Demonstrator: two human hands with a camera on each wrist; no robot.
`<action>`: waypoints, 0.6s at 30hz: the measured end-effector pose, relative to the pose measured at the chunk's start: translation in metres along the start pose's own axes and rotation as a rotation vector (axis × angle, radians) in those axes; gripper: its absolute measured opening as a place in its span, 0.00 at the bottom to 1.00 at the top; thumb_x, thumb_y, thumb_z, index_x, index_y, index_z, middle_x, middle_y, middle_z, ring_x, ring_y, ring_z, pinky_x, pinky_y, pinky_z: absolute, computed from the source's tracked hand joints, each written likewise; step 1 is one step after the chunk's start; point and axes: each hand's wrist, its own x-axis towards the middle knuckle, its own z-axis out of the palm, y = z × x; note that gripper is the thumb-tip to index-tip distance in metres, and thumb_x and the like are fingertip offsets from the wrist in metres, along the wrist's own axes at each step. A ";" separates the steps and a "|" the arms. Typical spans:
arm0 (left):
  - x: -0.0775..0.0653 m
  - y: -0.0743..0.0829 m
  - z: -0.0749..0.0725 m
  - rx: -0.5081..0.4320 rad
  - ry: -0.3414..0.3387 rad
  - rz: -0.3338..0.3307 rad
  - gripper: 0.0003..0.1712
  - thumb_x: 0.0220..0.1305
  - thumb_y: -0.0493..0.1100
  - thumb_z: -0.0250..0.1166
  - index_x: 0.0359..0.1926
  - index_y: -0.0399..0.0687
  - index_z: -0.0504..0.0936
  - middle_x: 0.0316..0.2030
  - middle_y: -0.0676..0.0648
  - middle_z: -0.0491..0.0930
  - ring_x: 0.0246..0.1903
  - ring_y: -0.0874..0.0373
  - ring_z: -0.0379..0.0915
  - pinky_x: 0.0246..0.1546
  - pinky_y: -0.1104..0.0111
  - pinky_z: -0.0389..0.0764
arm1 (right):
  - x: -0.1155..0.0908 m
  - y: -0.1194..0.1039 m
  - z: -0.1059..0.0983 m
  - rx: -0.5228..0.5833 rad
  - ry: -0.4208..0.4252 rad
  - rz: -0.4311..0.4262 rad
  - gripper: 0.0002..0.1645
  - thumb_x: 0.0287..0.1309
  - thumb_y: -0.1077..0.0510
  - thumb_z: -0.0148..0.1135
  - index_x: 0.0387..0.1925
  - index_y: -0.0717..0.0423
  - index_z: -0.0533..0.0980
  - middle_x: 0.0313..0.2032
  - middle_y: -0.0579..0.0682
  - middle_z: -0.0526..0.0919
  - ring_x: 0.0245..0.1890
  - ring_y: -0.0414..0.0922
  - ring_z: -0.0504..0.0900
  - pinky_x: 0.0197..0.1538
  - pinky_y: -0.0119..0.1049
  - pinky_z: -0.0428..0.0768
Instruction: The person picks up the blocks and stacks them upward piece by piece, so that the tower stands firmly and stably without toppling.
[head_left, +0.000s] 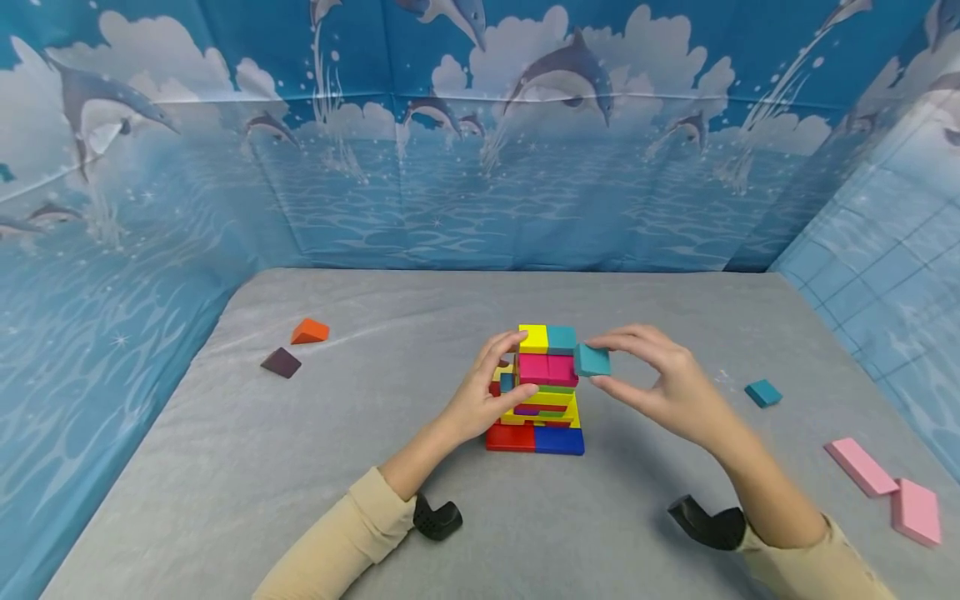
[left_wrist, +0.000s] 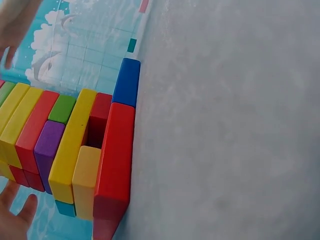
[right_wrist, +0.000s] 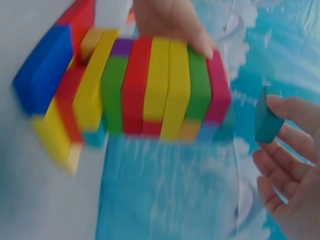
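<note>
A tower of stacked coloured blocks (head_left: 543, 398) stands on the grey cloth, with red and blue blocks at its base and a yellow block (head_left: 533, 339) and a teal block (head_left: 561, 339) side by side at the top. My left hand (head_left: 480, 392) is at the tower's left side, fingers and thumb spread around its upper part; whether every fingertip touches is unclear. Between thumb and fingers, my right hand (head_left: 663, 379) pinches another teal block (head_left: 592, 361) just right of the magenta blocks (head_left: 547, 369). In the right wrist view, a gap separates the held block (right_wrist: 268, 116) from the tower.
On the left of the cloth lie an orange block (head_left: 310, 331) and a dark brown block (head_left: 281, 362). Toward the right edge are a loose teal block (head_left: 763, 393) and two pink blocks (head_left: 861, 467). A dolphin-print curtain (head_left: 480, 192) hangs behind and along both sides.
</note>
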 end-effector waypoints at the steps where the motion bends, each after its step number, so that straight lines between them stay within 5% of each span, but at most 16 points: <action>1: 0.000 0.000 0.000 0.000 -0.001 0.003 0.39 0.56 0.33 0.62 0.66 0.46 0.54 0.63 0.40 0.55 0.58 0.47 0.57 0.51 0.53 0.68 | 0.004 -0.003 0.004 -0.006 -0.017 -0.011 0.28 0.36 0.68 0.73 0.46 0.56 0.78 0.43 0.48 0.79 0.45 0.41 0.73 0.49 0.26 0.71; 7: 0.001 0.000 0.000 -0.008 0.001 0.053 0.37 0.57 0.32 0.62 0.64 0.39 0.54 0.61 0.35 0.55 0.56 0.42 0.57 0.50 0.48 0.67 | 0.023 -0.011 0.025 -0.039 -0.075 -0.070 0.25 0.38 0.63 0.73 0.44 0.57 0.78 0.42 0.51 0.78 0.44 0.46 0.73 0.47 0.50 0.68; 18: 0.001 -0.005 -0.001 -0.007 0.013 0.121 0.37 0.62 0.60 0.51 0.65 0.46 0.55 0.62 0.42 0.56 0.56 0.49 0.59 0.50 0.57 0.69 | 0.032 -0.011 0.040 -0.118 -0.089 -0.147 0.23 0.39 0.59 0.74 0.42 0.58 0.80 0.41 0.50 0.78 0.43 0.48 0.73 0.47 0.49 0.63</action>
